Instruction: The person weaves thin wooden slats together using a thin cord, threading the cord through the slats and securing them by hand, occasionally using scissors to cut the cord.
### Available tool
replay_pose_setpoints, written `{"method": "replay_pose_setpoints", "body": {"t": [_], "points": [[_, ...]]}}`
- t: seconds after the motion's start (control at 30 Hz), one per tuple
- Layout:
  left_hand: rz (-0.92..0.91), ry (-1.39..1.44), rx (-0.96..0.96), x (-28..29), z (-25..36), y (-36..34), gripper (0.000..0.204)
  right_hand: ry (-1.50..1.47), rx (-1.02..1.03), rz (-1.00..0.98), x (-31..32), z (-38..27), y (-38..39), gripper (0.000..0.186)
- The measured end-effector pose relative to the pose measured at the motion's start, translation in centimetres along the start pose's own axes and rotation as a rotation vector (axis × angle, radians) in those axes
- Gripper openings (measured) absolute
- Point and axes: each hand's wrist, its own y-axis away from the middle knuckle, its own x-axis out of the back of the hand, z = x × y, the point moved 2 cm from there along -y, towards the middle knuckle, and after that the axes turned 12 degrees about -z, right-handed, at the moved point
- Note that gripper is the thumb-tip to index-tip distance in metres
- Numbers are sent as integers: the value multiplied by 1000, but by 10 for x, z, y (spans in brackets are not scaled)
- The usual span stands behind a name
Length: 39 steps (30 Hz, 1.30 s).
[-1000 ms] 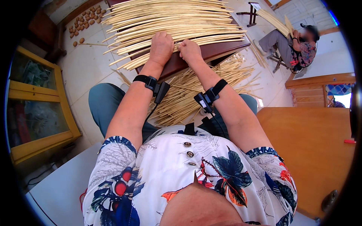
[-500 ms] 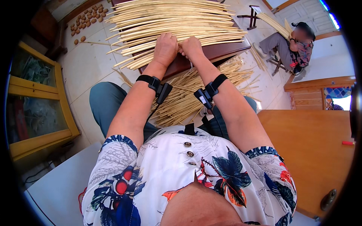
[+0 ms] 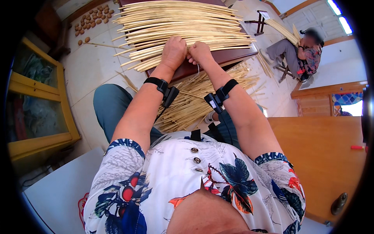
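A row of long pale stalks (image 3: pixel 183 23) lies side by side across a dark red table (image 3: pixel 230 53) in front of me. At the near edge of the row, my left hand (image 3: pixel 174 54) is closed with its fingers curled over the stalks. My right hand (image 3: pixel 200 53) sits close beside it, fingers pinched together. A thin white string (image 3: pixel 198 70) hangs just below the right hand. The fingertips of both hands are mostly hidden, so the exact grip is hard to see.
A heap of loose stalks (image 3: pixel 183 107) lies on the floor under the table. Another person (image 3: pixel 307 54) sits on a stool at the far right with stalks. Small brown round things (image 3: pixel 93 19) lie on the floor at far left, near a yellow cabinet (image 3: pixel 39 87).
Both hands stay at the near edge of the stalks. The right hand has shifted slightly lower and a little right; the view has moved slightly too.
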Motion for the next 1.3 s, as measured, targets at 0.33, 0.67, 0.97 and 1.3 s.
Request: {"method": "replay_pose_setpoints", "body": {"t": [0.33,0.67,0.97,1.3], "points": [[27,3,32,1,0,0,6,-82,73,249,-9,5,2,15],[4,41,41,3,2,1,6,-65,-47,15,3,4,-18,11],[127,132,9,4,2,3,11,754,415,239,34,-9,-33,16],[142,144,29,5,-1,4,11,385,194,-63,24,-19,-49,12]]}}
